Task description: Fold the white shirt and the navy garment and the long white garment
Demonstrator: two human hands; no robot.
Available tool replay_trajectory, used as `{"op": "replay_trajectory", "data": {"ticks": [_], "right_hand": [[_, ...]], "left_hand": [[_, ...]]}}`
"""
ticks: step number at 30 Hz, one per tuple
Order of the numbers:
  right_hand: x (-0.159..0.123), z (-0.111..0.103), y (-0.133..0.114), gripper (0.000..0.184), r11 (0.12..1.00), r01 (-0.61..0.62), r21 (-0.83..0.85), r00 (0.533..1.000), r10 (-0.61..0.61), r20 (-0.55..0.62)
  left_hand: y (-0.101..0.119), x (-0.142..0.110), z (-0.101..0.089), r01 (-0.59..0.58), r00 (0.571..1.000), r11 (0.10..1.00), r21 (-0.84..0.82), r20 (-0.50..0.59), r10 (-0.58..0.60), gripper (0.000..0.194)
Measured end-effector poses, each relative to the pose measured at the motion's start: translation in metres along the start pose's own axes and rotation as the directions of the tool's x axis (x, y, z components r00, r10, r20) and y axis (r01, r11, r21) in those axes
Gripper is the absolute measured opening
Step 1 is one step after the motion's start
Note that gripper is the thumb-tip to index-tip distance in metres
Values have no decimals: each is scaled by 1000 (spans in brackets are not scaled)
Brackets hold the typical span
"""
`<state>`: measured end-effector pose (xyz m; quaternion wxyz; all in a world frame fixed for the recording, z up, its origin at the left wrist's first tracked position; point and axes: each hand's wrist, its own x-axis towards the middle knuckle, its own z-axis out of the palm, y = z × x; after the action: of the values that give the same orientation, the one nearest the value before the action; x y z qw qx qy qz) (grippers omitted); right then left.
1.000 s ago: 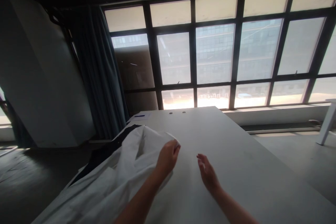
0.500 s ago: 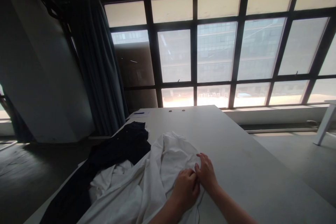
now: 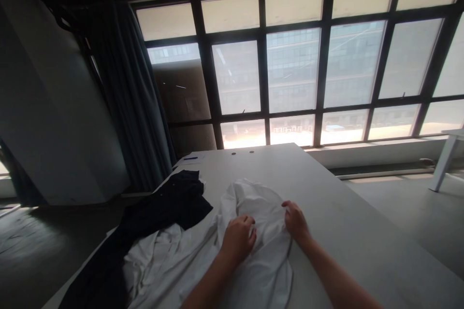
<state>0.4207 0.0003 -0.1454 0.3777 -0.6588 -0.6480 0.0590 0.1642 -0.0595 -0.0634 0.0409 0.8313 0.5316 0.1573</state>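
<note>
Since the earlier frame the two hands have drawn apart: they were pressed close together, and now the right hand [image 3: 295, 222] sits at about 2 o'clock from the left hand [image 3: 237, 239], with a fold of the white garment [image 3: 261, 207] rising between them. That crumpled garment lies on the pale surface [image 3: 344, 222] directly under both hands and spreads toward 7 o'clock. The left hand rests on top of the cloth, its fingers curled down into it. The right hand is half closed at the garment's right edge, fingertips on the fabric. I cannot tell whether either hand has a firm grip. A black garment [image 3: 174, 200] lies at about 10 o'clock from the left hand, touching the white one. Farther off, toward 11 o'clock, a blue pen [image 3: 190, 158] lies on a sheet of paper [image 3: 198, 158].
</note>
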Motion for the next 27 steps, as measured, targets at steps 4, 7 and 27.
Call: {"op": "replay_trajectory", "data": {"ticks": [4, 7, 27], "right_hand": [[17, -28, 25, 40, 990, -138, -18, 969, 131, -209], [9, -31, 8, 35, 999, -33, -17, 970, 28, -242], [-14, -8, -35, 30, 933, 263, -245, 916, -161, 368]], "left_hand": [[-44, 1, -3, 7, 993, 1000, 7, 117, -8, 51], [-67, -1, 20, 56, 977, 998, 22, 204, -60, 62], [-70, 4, 26, 327, 945, 944, 41, -46, -325, 61]]}}
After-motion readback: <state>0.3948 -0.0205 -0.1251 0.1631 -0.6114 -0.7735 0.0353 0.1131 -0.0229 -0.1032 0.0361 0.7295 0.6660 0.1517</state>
